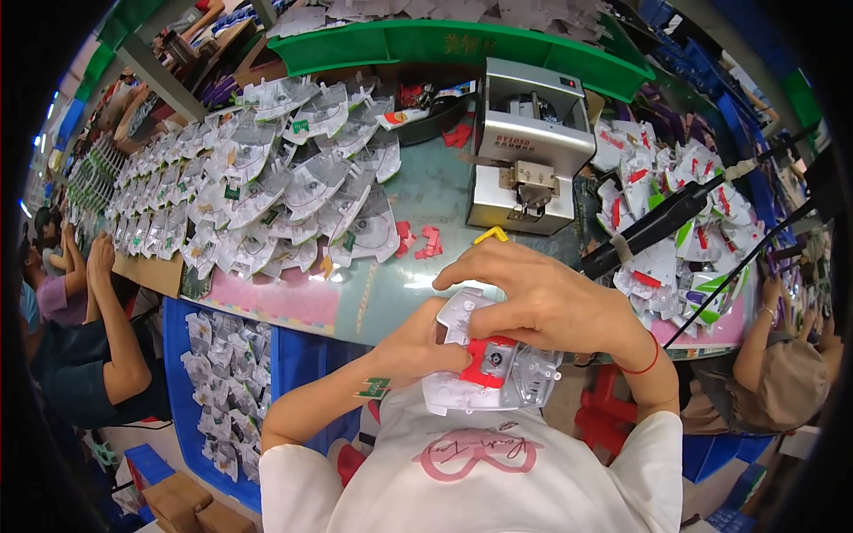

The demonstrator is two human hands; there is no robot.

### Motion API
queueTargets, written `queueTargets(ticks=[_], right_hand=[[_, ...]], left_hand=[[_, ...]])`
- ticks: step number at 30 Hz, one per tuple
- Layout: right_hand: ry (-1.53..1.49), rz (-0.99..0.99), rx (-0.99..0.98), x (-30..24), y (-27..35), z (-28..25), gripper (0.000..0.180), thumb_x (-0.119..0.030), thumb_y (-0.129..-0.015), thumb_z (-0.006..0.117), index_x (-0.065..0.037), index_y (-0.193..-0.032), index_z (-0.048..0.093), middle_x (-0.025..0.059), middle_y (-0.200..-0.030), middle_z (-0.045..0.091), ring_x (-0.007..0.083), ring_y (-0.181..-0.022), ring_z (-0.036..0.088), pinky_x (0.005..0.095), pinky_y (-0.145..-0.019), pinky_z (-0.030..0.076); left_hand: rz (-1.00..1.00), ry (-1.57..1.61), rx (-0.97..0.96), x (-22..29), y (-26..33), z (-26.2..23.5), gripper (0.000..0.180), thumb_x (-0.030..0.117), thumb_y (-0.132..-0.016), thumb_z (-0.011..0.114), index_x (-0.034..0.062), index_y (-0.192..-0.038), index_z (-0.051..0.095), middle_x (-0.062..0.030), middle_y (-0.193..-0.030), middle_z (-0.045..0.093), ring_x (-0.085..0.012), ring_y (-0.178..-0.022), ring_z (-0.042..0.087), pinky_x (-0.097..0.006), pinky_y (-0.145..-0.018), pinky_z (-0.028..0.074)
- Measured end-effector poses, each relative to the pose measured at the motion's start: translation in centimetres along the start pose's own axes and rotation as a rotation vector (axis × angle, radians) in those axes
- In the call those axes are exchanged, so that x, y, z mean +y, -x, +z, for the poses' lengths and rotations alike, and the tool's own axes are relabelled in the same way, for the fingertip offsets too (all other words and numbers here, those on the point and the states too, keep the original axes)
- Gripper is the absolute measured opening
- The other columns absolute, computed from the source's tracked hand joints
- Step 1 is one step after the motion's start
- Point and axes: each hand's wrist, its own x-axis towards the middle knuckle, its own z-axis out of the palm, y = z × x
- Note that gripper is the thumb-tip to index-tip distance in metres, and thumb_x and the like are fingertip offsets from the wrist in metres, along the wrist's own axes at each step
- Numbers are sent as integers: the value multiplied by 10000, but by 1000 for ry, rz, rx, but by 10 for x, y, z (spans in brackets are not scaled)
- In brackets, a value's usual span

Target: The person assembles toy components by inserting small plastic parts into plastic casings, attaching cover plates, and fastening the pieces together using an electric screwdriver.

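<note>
Both hands are working close in front of the person's chest, below the near edge of the workbench point(391, 293). The left hand point(418, 348) is curling closed around the left end of a clear plastic housing point(524, 377), gripping it from beneath and beside. The right hand point(542, 298) is lying over the top of the same housing, fingers bent and spread, the fingertips point(453, 275) pressing down near its upper left corner. A red insert point(487, 362) is sitting in the middle of the housing, partly covered by the right hand. A small green circuit piece point(374, 388) is showing just beside the left wrist; whether it is held or merely resting there cannot be told.

On the bench, a large heap of clear housings point(284, 191) is filling the left half. Loose red clips point(422, 242) are lying near its right edge, with a yellow piece point(490, 234) just beside them. A grey box-shaped machine point(531, 147) is standing at the centre right, carrying a small printed label on its front. A long green tray point(462, 43) is running along the far side. A second pile of clear parts with red and green pieces point(680, 240) is lying at the right, crossed by a black power tool point(653, 226).

The underside of the housing and the left palm are hidden.
</note>
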Motion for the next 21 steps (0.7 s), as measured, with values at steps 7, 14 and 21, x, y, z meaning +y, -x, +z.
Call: queueTargets(ticks=[7,14,21], right_hand=[[-61,23,-90,8,-8,-4,99,-60,-669,635,-54,-738,564,154,-1106,494,325,-968,493,405,-810,415],[-42,50,-197,36,-31,-21,115,-85,-708,635,-71,-820,613,146,-1171,472,301,-1034,484,371,-831,424],[284,179,20,90,-71,-105,275,-47,-688,629,-63,-962,625,106,-948,603,267,-870,577,340,-746,474]], left_hand=[[14,-41,-9,-6,-6,-18,407,20,-639,565,-18,-1041,512,-28,-866,542,-84,-788,520,-238,-661,422],[93,218,-29,-3,-22,-28,488,2,-620,542,-45,-1099,464,-132,-1005,569,-205,-913,587,-329,-813,474],[69,292,55,-12,-31,-47,536,-46,-641,506,-88,-1165,402,-177,-1077,541,-243,-975,564,-387,-851,457]])
